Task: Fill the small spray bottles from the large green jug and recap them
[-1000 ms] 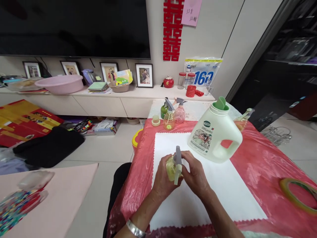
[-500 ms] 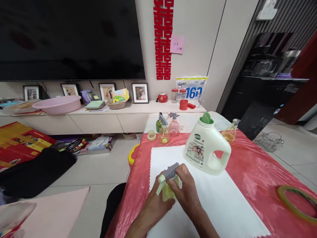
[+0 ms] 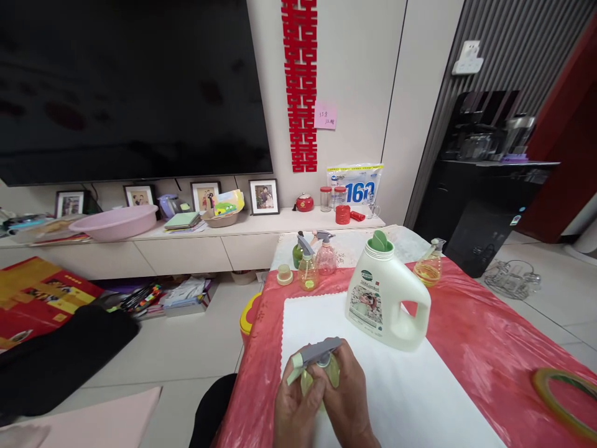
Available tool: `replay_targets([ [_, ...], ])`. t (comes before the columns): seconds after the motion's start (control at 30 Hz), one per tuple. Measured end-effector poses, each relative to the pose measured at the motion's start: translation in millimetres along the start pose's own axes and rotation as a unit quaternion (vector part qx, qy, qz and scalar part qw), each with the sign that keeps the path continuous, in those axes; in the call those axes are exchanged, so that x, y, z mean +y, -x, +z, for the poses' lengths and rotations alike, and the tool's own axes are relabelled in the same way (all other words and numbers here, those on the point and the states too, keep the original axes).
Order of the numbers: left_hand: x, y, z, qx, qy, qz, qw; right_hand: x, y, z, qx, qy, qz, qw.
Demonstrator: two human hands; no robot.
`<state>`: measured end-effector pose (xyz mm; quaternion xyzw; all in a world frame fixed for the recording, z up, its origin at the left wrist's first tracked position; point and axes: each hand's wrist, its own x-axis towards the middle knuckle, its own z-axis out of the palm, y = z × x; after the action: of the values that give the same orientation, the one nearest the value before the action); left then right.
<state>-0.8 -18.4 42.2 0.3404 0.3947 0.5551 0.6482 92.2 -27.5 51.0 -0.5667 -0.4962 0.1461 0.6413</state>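
Both my hands grip a small yellow-green spray bottle (image 3: pixel 317 367) with a grey trigger head, low over the white cloth (image 3: pixel 420 386) on the red-covered table (image 3: pixel 485 348). My left hand (image 3: pixel 293 404) wraps the bottle's left side. My right hand (image 3: pixel 349 398) is closed round its neck and right side. The grey nozzle points left. Just beyond stands a large white detergent jug (image 3: pixel 385 298) with an open green spout.
Three small spray bottles (image 3: pixel 310 261) and a round cap (image 3: pixel 284 274) stand at the table's far edge, another bottle (image 3: pixel 429 264) at the far right. A tape roll (image 3: pixel 564 398) lies at right. A cluttered low cabinet (image 3: pixel 186 242) runs along the wall.
The view has tilted up, so my hands and the bottle sit lower in frame. The grey spray head has turned from pointing down toward me to pointing left.
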Motion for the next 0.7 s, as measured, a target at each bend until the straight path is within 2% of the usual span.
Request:
replay_targets([
  [0.13, -9.7, -2.2, 11.7, 0.038, 0.005, 0.026, 0.999, 3.8, 6.6, 9.8, 0.036, -0.016, 0.031, 0.999],
  [0.27, -21.8, -0.8, 9.0, 0.086, -0.012, 0.001, 0.996, 8.9, 15.4, 20.4, 0.064, -0.039, 0.070, 0.995],
  [0.37, -21.2, 3.3, 11.6, 0.085, -0.032, -0.010, 0.996, 12.5, 18.2, 26.3, 0.056, -0.064, 0.097, 0.992],
  [0.47, -10.8, 4.8, 22.9, 0.097, -0.047, -0.015, 0.994, 16.6, 16.7, 29.3, 0.045, -0.083, 0.109, 0.990],
  [0.6, -1.4, 2.3, 35.0, 0.115, 0.025, -0.051, 0.992, 16.5, 16.2, 27.1, 0.025, -0.093, 0.119, 0.988],
  [0.7, -2.5, -0.3, 31.9, 0.117, 0.032, -0.038, 0.992, 10.7, 18.7, 21.0, 0.004, -0.095, 0.108, 0.990],
])
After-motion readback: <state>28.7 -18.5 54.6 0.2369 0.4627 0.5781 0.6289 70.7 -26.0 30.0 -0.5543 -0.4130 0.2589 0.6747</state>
